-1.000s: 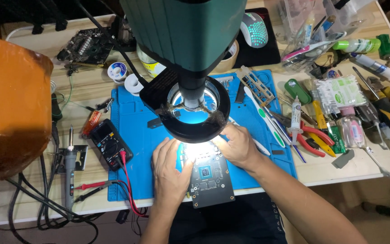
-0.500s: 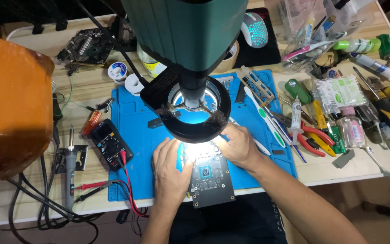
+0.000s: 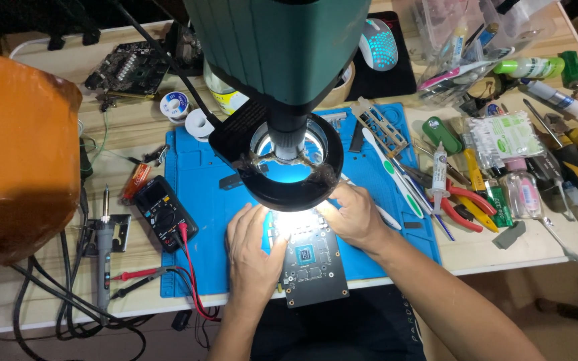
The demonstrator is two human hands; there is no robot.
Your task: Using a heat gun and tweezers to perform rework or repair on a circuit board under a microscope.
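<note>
Left hand point(image 3: 254, 249) still flat on the circuit board point(image 3: 314, 267), right hand point(image 3: 356, 215) unmoved at its top edge, right grip hidden, board steady under the ring light point(image 3: 289, 175)

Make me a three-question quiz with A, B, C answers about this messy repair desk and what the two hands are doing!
1. Where does the dark green circuit board lie?
A. on the orange box
B. on the blue work mat, under the black ring light
C. on the mouse pad

2. What colour are the handles of the pliers?
A. red
B. white
C. purple

3. What are the left hand and right hand doing?
A. both lifted in the air
B. both resting at the board's edges
C. holding the black multimeter

Answers: 1 B, the board sits lit beneath the ring. 2 A, red grips show right of the mat. 3 B, one hand lies each side of the board.
</note>
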